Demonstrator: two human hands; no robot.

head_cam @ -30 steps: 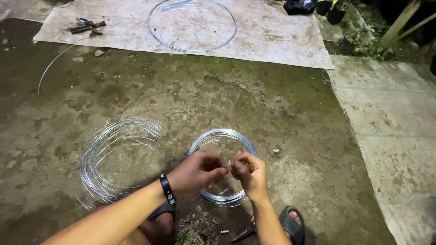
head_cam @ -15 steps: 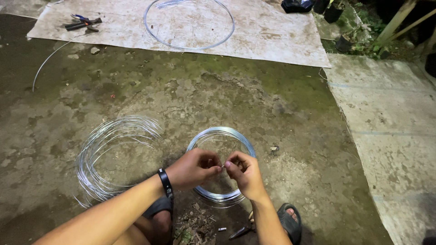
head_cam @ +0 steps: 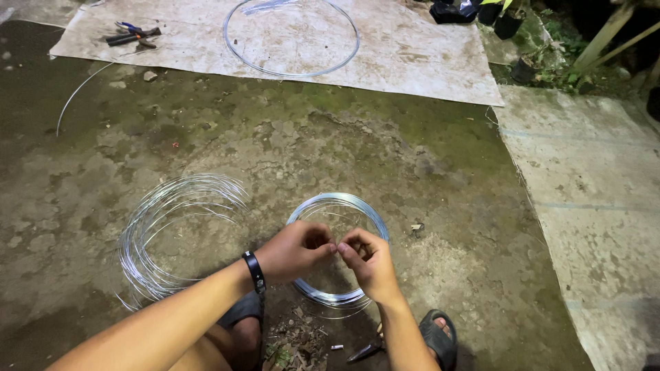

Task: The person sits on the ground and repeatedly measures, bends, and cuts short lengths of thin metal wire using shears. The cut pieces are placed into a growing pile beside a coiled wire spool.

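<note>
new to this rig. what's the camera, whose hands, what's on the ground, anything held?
One head-worn camera, looking down at the wearer's own bare hands. The left hand, with a black wristband, and the right hand meet fingertip to fingertip over a small wire coil, apparently pinching thin wire; the wire itself is too fine to confirm. A looser coil lies left of it on the mossy concrete. Farther off, a sheet carries a wire hoop and pliers.

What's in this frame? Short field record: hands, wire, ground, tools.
left hand: fingers pinched at the small wire coil, black wristband
right hand: fingers meeting the left's over the same coil
loose wire coil: on the ground, left of the small one
large wire ring: on the mat
pliers: mat's far left corner
</note>
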